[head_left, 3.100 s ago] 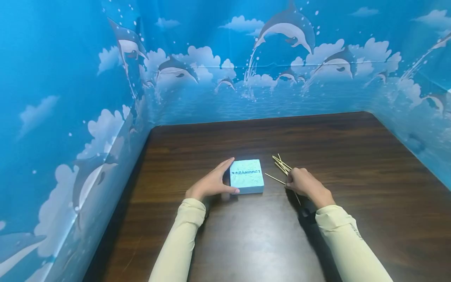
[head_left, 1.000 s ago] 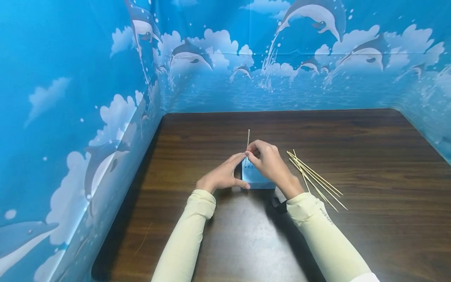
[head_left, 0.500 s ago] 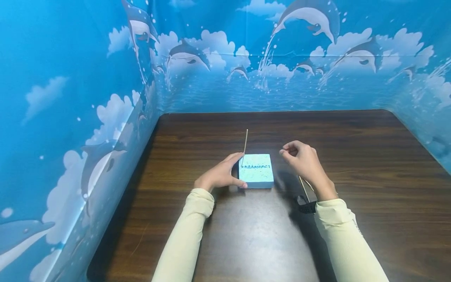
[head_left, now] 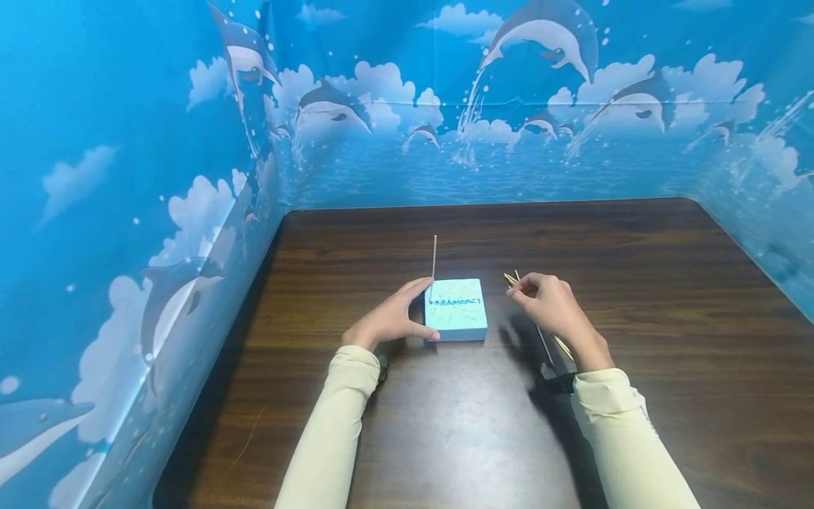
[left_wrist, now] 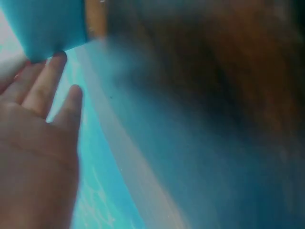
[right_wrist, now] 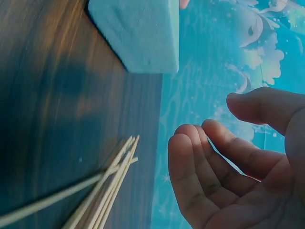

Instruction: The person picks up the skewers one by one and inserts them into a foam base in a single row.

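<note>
A light blue foam block (head_left: 455,318) lies on the table with a row of small dark holes across its top. One thin wooden stick (head_left: 434,258) stands upright in it at the row's left end. My left hand (head_left: 388,318) holds the block's left side, thumb at the front corner and fingers at the back corner. To the right, my right hand (head_left: 550,307) hovers over several loose wooden sticks (right_wrist: 112,188), partly hiding them in the head view. Its fingers are loosely bent, with a gap between thumb and forefinger and nothing held in the right wrist view.
The dark wood table (head_left: 356,247) has rounded far corners. A blue dolphin-printed curtain (head_left: 356,141) hangs behind it and along the sides. A dark band (head_left: 559,384) sits on the right wrist.
My right hand pinched a stick at the block's left end, let it go standing there, then moved right and back over the loose sticks. My left hand kept its hold on the block.
</note>
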A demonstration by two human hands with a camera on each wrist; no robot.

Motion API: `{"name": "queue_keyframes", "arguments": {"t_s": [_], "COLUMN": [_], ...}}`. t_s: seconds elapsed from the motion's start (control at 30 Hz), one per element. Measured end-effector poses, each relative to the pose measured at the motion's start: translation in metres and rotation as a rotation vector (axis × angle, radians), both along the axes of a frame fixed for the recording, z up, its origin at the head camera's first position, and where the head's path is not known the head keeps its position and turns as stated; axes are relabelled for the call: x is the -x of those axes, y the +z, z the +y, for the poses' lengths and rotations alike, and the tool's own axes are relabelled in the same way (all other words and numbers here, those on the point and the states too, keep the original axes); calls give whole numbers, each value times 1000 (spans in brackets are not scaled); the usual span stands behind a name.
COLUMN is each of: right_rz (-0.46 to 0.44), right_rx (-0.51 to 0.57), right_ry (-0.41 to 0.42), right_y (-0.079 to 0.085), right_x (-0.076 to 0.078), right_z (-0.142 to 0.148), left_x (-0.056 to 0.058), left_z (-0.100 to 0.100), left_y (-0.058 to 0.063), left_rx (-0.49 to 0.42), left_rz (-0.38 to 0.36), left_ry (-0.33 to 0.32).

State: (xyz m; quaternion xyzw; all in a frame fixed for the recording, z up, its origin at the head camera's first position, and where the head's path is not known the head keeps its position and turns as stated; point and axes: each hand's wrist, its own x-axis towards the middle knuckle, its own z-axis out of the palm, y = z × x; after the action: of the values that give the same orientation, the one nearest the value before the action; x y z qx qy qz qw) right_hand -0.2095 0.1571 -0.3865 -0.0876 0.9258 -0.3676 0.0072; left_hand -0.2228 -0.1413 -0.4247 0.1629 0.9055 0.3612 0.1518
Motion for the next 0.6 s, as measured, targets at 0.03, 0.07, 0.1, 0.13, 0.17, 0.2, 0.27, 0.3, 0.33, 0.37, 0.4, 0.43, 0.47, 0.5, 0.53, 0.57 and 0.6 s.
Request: {"name": "queue_keyframes", "arguments": {"t_s": [0.03,0.07,0.1,0.13,0.17,0.2,0.27,0.3,0.33,0.37,0.4,0.43,0.47,0.5,0.53,0.57,0.6], "right_rz": [6,5,5,5,6,12,12,12,11,2,-12,-34,-54,-74,-94,-118,-135], "right_rx": [-7,-14,-20,-27,-38,-48,-71,-86,-106,-125,-146,-166,-187,-207,-224,-237,-247], "right_ry": [-5,-12,-21,-29,-39,-48,-64,-68,-67,-62,-51,-38,-22,-5,9,18,24], "right_y": [1,1,2,2,2,2,1,0,-2,-4,-7,-10,-12,-15,-18,-20,-23], "right_x": [0,1,1,2,3,4,6,7,8,10,11,12,13,14,14,14,14], "right_z": [2,5,7,10,13,16,22,25,28,30,32,33,34,34,34,34,34], "left_x": [0,1,2,2,2,2,3,3,3,3,3,3,3,3,3,3,3], "left_z": [-1,-2,-2,-3,-4,-5,-6,-6,-6,-7,-7,-7,-7,-7,-7,-7,-7], "left_y": [-1,-3,-4,-5,-7,-7,-9,-10,-10,-11,-11,-12,-13,-13,-14,-14,-15], "left_rx": [-2,-2,0,-6,-8,-14,-23,-27,-29,-30,-30,-29,-26,-26,-25,-24,-26], "left_rz": [10,19,26,34,45,54,69,79,85,90,96,99,103,106,106,109,111], "left_ry": [1,1,1,0,-3,-7,-11,-12,-13,-12,-12,-13,-14,-18,-24,-30,-37]}}
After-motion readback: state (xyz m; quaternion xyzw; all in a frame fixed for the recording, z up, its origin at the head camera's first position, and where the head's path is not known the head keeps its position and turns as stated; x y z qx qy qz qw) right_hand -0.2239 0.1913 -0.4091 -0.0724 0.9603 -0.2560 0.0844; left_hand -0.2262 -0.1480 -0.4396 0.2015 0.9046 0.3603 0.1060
